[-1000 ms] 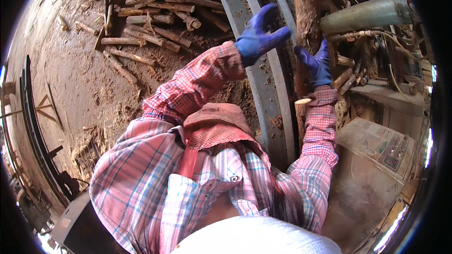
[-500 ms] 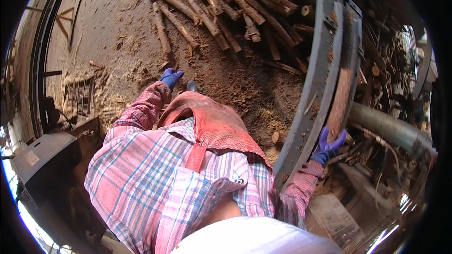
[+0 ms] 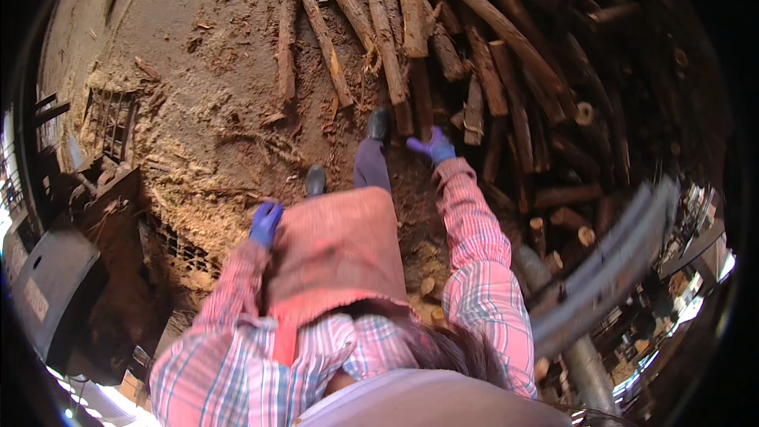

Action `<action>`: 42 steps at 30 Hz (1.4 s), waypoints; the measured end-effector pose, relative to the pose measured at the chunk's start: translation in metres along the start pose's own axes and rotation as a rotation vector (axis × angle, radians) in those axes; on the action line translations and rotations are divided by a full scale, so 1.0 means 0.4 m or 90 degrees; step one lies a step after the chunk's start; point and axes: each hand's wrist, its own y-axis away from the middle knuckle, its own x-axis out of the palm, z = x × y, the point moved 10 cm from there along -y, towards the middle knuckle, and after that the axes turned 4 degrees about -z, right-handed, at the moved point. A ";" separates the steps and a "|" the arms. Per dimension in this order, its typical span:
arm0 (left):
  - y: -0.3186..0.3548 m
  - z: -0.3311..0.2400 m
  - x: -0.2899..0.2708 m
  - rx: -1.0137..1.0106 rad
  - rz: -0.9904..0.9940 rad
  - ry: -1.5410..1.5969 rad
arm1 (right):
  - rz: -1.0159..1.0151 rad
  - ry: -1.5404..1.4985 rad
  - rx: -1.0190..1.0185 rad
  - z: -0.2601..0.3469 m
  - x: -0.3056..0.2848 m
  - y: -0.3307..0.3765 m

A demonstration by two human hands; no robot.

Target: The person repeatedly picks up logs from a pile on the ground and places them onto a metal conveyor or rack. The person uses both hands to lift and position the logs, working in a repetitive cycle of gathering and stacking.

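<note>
Both my hands wear purple-blue gloves. My right hand (image 3: 433, 147) is stretched forward with thumb and fingers apart, holding nothing. It is nearest to the lower ends of the logs lying ahead, among them a log (image 3: 385, 43) and a shorter log (image 3: 473, 111). I cannot tell whether it touches any of them. My left hand (image 3: 266, 223) hangs beside the red-brown apron (image 3: 336, 233), its fingers loosely curled, with nothing visible in them. One boot (image 3: 378, 123) is set forward close to the log ends; the other boot (image 3: 315, 180) is behind it.
A large log pile (image 3: 545, 63) spreads ahead and to the right. The grey metal trough (image 3: 605, 269), blurred, slants at my right above a thick pipe (image 3: 589, 372). At left stand a dark metal box (image 3: 55, 277) and a floor grate (image 3: 111, 122). Bark and sawdust litter the ground.
My right hand has let go of the log in the trough and reached forward left toward the pile. My view has turned right and nearer the pile. My left hand has dropped beside the apron.
</note>
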 end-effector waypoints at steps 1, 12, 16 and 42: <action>-0.003 0.043 -0.020 -0.081 0.043 0.055 | -0.045 -0.014 0.015 -0.002 -0.005 -0.168; -0.029 0.450 -0.094 0.022 -0.117 -0.439 | 0.029 -0.714 -0.018 0.230 0.009 -0.657; -0.093 0.189 0.002 -0.137 -0.226 0.065 | 0.526 -1.324 0.196 0.288 0.202 -0.004; 1.767 -0.092 0.934 0.719 1.038 -0.051 | -0.710 -0.931 -0.463 -0.380 -0.276 1.824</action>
